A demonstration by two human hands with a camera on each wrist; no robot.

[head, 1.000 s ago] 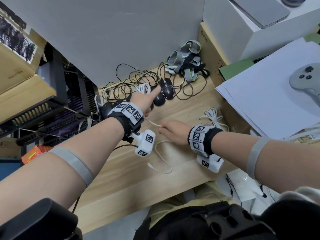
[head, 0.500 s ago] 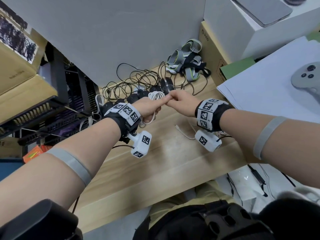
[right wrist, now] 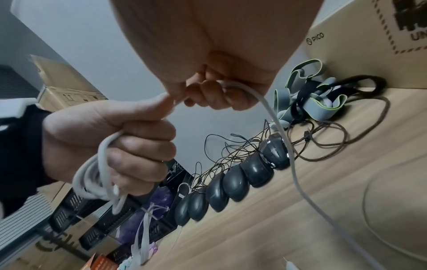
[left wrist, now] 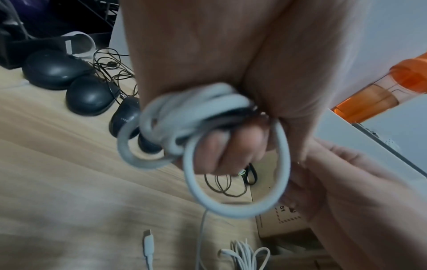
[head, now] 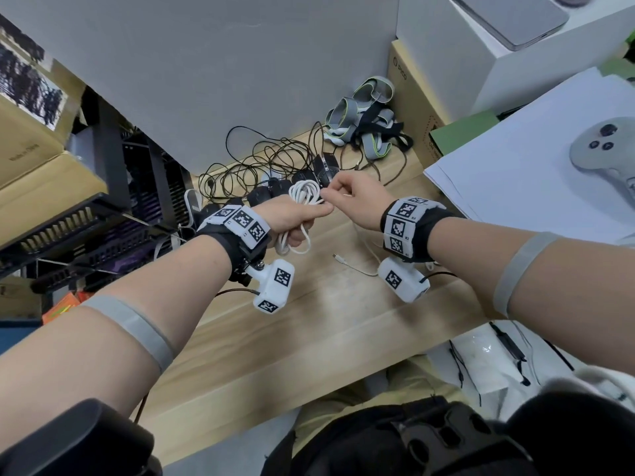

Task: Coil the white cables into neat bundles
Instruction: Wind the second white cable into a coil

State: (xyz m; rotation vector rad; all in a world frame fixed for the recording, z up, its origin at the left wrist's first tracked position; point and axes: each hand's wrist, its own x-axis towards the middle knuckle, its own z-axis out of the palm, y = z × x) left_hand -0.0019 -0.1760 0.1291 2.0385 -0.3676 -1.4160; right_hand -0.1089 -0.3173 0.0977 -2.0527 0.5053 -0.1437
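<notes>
The left hand (head: 292,219) is fisted around a white cable (head: 304,194), its loops stacked through the curled fingers so they cannot spring apart. The right hand (head: 354,201), touching it above the wooden desk (head: 275,338), pinches the free strand to feed on the next turn. The coil looks uneven (some loops small, one hanging wide). Its loose tail drops to the desk and ends in a plug (head: 338,257). Behind sit a row of dark mice (right wrist: 231,180) and tangled black cords (head: 257,159).
</notes>
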